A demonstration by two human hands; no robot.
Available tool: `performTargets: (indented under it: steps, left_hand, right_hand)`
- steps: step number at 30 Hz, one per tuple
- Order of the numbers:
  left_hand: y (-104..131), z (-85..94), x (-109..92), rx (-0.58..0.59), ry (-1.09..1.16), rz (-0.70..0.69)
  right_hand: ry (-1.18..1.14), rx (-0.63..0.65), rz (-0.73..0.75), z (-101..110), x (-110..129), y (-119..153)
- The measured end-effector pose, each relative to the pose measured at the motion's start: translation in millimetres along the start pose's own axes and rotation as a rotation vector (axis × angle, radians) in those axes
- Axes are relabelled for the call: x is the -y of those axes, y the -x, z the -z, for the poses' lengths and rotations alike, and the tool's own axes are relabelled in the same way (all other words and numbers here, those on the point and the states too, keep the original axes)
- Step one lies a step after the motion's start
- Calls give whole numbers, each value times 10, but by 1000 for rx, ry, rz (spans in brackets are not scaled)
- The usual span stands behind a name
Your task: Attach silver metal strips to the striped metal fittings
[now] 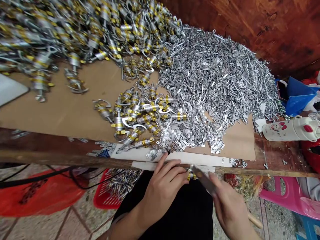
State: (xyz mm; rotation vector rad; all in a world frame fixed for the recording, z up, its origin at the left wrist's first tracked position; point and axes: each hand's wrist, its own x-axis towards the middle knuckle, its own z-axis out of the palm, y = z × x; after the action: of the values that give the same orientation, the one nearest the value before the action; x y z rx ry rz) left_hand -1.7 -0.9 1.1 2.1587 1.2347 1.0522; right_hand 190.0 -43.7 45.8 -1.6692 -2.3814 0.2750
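Note:
My left hand (162, 186) rests at the table's front edge, index finger stretched onto the white strip. Its other fingers are curled beside a small yellow-and-silver metal fitting (191, 175) and seem to steady it. My right hand (231, 208) is closed round a flat grey metal tool (205, 180), whose tip is at that fitting. A wooden handle end (255, 220) shows behind this hand; the grip hides the middle, so the tool's exact kind is unclear. Similar fittings with curved hooks (136, 116) lie in a cluster beyond my left hand.
A large heap of small metal plates and pins (212, 76) covers the cardboard (75, 116). More fittings (95, 30) are piled at the back left. A white bottle (290, 129) lies at the right. Below are a red basket (98, 196) and a pink stool (285, 200).

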Motion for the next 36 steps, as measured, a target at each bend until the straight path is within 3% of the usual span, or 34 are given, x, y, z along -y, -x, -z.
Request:
performTargets:
  steps: [3, 8, 10, 12, 14, 16, 19, 21, 25, 29, 32, 36]
  left_hand:
    - [14, -3, -6, -11, 7, 2]
    - [34, -31, 19, 8, 1, -44]
    - [31, -35, 40, 4, 10, -85]
    - [20, -23, 54, -10, 27, -103]
    - [8, 4, 52, -25, 42, -97]
    - [-1, 38, 35, -29, 54, -99]
    - [-10, 82, -4, -15, 66, -129]
    - [-14, 105, -26, -7, 66, -151]
    - [-16, 143, -38, -10, 55, -180]
    - [1, 156, -20, -21, 38, -157]
    - [9, 145, -15, -48, 1, -155]
    - [-9, 133, -31, -38, 62, -165]
  right_hand:
    - [56, 48, -141, -12, -148, -26]
    - [485, -338, -559, -29, -1019, -193]
    - [585, -359, -596, -36, -1347, -281]
    - [607, -354, -608, -44, -1483, -368]
    - [562, -415, -604, -56, -1382, -455]
    - [400, -444, -499, -78, -1096, -549]
    - [65, -240, -237, -153, -600, -707]
    - [-2, -119, -187, -221, -390, -813]
    - [11, -38, -237, -249, -302, -907]
    - [-268, -9, -174, -74, -198, -738]
    - [-361, 47, -25, 55, 3, -530]
    - [-257, 70, 273, 86, 139, -356]
